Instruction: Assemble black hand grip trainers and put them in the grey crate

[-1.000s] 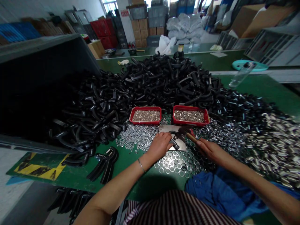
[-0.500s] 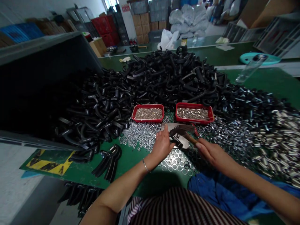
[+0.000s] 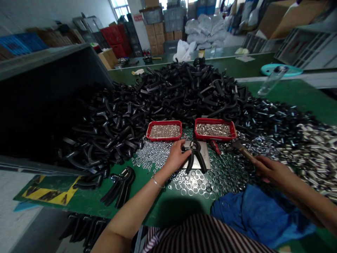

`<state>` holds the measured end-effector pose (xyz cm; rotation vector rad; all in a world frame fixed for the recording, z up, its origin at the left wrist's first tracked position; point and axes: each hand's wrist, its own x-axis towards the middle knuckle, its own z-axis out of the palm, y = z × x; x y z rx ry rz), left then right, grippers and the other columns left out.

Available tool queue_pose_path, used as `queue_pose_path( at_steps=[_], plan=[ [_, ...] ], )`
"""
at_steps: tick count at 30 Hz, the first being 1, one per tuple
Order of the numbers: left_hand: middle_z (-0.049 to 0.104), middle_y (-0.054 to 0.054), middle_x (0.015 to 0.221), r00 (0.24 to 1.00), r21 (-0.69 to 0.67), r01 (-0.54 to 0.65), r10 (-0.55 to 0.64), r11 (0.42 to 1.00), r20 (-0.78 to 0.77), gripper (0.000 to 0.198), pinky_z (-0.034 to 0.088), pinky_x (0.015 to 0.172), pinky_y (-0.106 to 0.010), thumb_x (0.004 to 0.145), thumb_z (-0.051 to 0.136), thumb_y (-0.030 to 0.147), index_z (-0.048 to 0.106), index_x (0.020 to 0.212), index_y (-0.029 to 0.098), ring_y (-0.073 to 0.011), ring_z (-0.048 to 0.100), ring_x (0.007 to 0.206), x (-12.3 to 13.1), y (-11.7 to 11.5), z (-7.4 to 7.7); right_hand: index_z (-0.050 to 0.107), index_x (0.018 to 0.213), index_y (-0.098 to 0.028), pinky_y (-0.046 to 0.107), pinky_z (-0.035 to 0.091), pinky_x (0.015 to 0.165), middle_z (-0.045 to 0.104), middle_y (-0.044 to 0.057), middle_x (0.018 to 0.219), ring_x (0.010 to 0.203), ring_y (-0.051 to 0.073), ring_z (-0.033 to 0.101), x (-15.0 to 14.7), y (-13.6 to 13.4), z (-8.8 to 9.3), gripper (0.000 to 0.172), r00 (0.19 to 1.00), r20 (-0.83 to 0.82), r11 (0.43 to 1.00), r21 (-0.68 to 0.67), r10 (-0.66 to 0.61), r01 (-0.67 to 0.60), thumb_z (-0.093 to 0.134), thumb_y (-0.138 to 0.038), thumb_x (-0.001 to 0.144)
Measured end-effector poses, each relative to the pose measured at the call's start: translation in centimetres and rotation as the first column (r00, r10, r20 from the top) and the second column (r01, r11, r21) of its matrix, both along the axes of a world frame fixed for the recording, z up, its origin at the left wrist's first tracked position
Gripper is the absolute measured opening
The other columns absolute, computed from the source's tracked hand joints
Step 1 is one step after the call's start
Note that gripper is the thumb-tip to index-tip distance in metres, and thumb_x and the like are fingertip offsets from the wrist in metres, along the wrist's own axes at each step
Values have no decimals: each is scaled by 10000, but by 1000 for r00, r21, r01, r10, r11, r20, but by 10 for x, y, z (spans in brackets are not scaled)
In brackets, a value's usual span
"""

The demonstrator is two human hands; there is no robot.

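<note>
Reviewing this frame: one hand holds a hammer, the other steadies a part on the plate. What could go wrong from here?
1. The left hand pinches the black hand grip on the metal plate. A blow from the hammer in the right hand could catch that hand.
2. The loose rings crowd the plate's edge, so the part might slip or sit unevenly.

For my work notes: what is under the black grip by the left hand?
A metal plate lies under the grip, which the left hand holds. What the plate covers cannot be seen. The right hand holds a hammer aside.
</note>
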<state>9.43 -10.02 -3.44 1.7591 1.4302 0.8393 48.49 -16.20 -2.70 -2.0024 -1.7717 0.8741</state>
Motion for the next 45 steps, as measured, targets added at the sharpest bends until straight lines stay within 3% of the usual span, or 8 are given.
queue_pose_path(
  at_steps=[3,6,11,15,21,25,34,45],
  plan=[
    [675,-74,1081,980,69,67,-53,995,-193,175,439,1018,-446,857,666,200,658,1031,191,-259,595,1104,-6,0,-5,686,867,-200,440,495,681,660,178,804,729,309,631,15,18,-9,389,888,445,941,239,115,-241,456,-509,916],
    [671,-73,1087,961,95,117,-89,989,-261,205,438,1002,-440,863,685,251,649,1056,193,-264,577,1102,-5,-5,-15,686,1022,-168,391,495,811,681,162,980,903,281,650,-28,35,-14,396,863,433,894,232,259,-384,382,-420,989],
    [654,-75,1108,950,126,133,-90,983,-300,301,426,1004,-441,842,728,302,616,1101,197,-272,555,1118,-2,-11,-22,640,991,-165,293,468,635,683,140,1025,846,249,684,-124,60,-16,362,788,577,939,98,216,-329,464,-480,981],
    [636,-71,1137,963,146,110,-69,983,-261,326,413,1024,-431,864,712,332,593,1138,202,-260,544,1129,-4,-15,-24,628,942,-157,278,434,575,705,142,961,799,259,698,-129,72,-11,324,730,639,919,86,245,-384,469,-435,986],
    [625,-71,1119,967,138,86,-50,987,-249,299,415,1010,-419,874,700,341,588,1111,196,-252,526,1111,1,-15,-25,563,934,-208,363,535,669,718,90,827,746,258,696,-129,78,15,232,980,-17,934,304,201,-186,584,-437,916],
    [621,-61,1130,970,125,80,-48,989,-239,290,412,1002,-408,882,692,343,579,1111,206,-248,521,1110,2,-13,-25,507,965,-254,404,602,650,721,42,821,684,237,712,-173,76,7,307,723,-677,983,181,136,-15,601,-540,902],
    [637,-57,1089,976,123,94,-67,988,-209,299,405,974,-403,876,699,355,579,1098,195,-245,528,1063,-1,-11,-31,530,956,-254,388,621,630,733,44,857,697,235,730,-197,77,-27,334,620,-783,990,123,57,65,629,-564,881],
    [622,-62,1180,970,84,157,-138,984,-199,411,393,1032,-410,828,751,344,565,1167,205,-250,513,1133,-6,-10,-27,567,936,-210,395,559,686,706,107,825,740,278,705,-210,67,-12,364,963,-176,916,380,205,-126,548,-572,907]
  ],
)
